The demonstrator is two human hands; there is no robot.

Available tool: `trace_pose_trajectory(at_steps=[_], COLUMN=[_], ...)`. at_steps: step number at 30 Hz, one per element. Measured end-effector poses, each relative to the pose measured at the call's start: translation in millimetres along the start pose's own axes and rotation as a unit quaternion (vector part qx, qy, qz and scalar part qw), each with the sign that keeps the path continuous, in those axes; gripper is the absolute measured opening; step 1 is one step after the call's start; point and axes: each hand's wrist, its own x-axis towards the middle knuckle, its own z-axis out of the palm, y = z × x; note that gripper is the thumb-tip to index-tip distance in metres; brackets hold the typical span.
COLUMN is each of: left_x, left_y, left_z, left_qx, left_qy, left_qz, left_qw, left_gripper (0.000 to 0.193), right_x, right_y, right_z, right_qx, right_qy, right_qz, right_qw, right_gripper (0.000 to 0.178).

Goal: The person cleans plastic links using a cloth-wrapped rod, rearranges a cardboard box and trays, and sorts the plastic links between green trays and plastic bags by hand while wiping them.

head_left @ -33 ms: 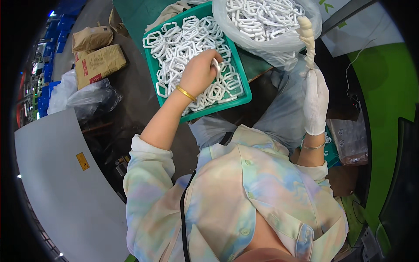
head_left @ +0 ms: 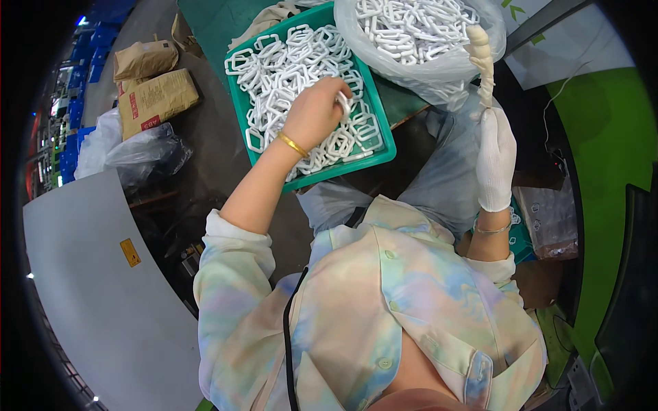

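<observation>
My left hand (head_left: 314, 115), bare, reaches into a green tray (head_left: 381, 113) heaped with white plastic links. Its thumb and fingers are closed on one white link (head_left: 345, 105), partly hidden by the fingers. To the right, my right hand (head_left: 496, 161) wears a white knitted glove. Its fingers are closed at the lower end of a cream-coloured wrapped stick (head_left: 482, 65), knobbly along its length, which stands up away from me. The stick's tip lies by the edge of a clear plastic bag (head_left: 418, 75) full of more white links.
The tray and bag rest on a green table (head_left: 209, 27). Brown paper sacks (head_left: 157, 103) and crumpled clear plastic (head_left: 151, 154) lie on the left, beyond a grey panel (head_left: 103, 274). By my right forearm sits a clear-wrapped package (head_left: 548, 219). A dark upright edge (head_left: 627, 288) stands far right.
My left fingers have shifted very slightly to the right with the white link. My right hand and the wrapped stick look the same.
</observation>
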Motion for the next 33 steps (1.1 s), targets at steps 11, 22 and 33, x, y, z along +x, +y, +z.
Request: trace_pose_trajectory(at_steps=[11,22,33], left_x=[22,15,11], left_y=[-6,1,-4], left_z=[27,-21,28], left_qx=[0.368,0.022,0.319], left_qy=[-0.076,0.021,-0.094], left_qz=[0.163,0.002,0.100], left_qw=[0.912,1.000,0.938], left_gripper=[0.021,0.019,0.026], right_x=[-4,-1,-6], right_y=[-3,-6,-9], right_z=[0,6,12], right_qx=[-0.006,0.052,0.074], right_qy=[0.005,-0.024,-0.041], right_qz=[-0.035,-0.006,-0.008], right_qw=[0.999,0.998,0.996], right_gripper=[0.027,0.025,0.024])
